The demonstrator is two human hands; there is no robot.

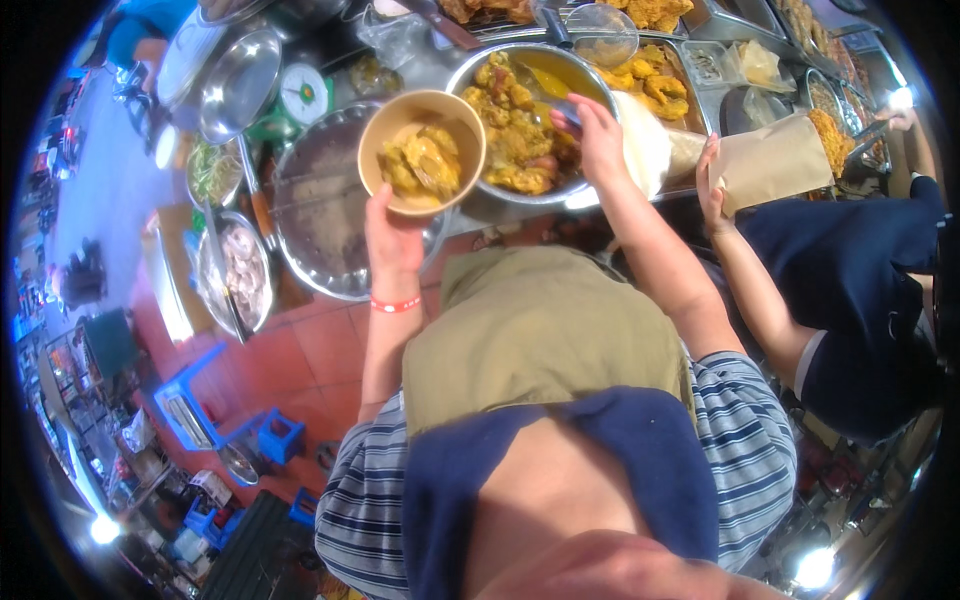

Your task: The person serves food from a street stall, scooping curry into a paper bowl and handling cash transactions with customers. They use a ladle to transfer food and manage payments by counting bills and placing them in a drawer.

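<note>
In my left hand (394, 240) is a round brown paper bowl (367, 161), tilted towards me, with pieces of yellow, sauced meat (424, 166) inside. Just right of it stands a large steel bowl (536, 198) of similar meat pieces (517, 154) in yellow sauce. Over this bowl's right side, my right hand (596, 139) grips the dark handle of a utensil (568, 114); its far end is hard to make out against the sauce.
A round chopping board (322, 195) in a metal tray lies left, near a green dial scale (304, 94), a cleaver (219, 255) and a bowl of pale meat (246, 274). At right, a co-worker's hand (712, 184) holds a paper bag (772, 161) with fried food.
</note>
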